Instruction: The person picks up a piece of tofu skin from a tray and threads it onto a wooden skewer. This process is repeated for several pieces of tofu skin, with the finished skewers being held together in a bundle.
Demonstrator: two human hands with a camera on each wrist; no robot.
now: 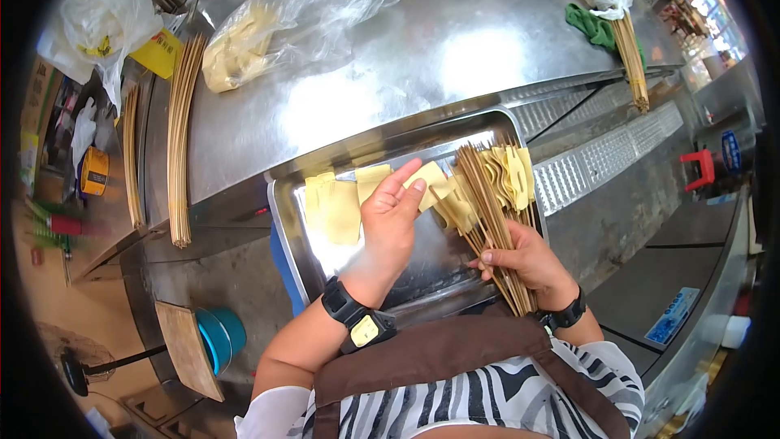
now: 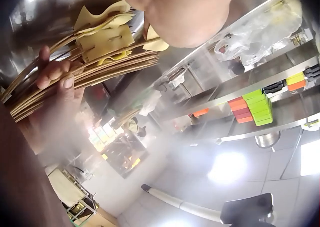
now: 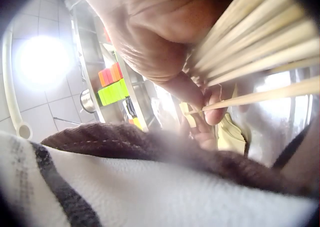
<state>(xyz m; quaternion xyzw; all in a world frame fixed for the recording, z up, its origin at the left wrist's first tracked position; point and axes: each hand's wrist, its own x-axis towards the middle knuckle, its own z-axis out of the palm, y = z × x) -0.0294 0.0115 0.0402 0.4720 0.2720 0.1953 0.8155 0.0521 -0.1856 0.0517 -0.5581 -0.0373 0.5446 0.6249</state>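
My right hand point(image 1: 528, 264) grips a bundle of thin wooden skewers point(image 1: 487, 207) over the right part of a metal tray point(image 1: 286, 256). One skewer juts out from the bundle between thumb and finger in the right wrist view. With thumb and fingers, my left hand point(image 1: 390, 223) pinches a yellow tofu sheet point(image 1: 434, 182) close to that skewer's tip. Folded tofu sheets threaded on skewers point(image 1: 512, 175) lie at the tray's right end; in the left wrist view a skewer pierces a folded sheet point(image 2: 107, 41). Flat sheets point(image 1: 335, 207) lie at the tray's left.
The steel table point(image 1: 357, 106) stretches beyond the tray. On it lie a clear bag with yellow sheets point(image 1: 244, 45), a long skewer bundle point(image 1: 184, 138) and a green cloth point(image 1: 591, 26) beside bagged skewers point(image 1: 627, 49). A teal bucket point(image 1: 223, 337) stands at the lower left.
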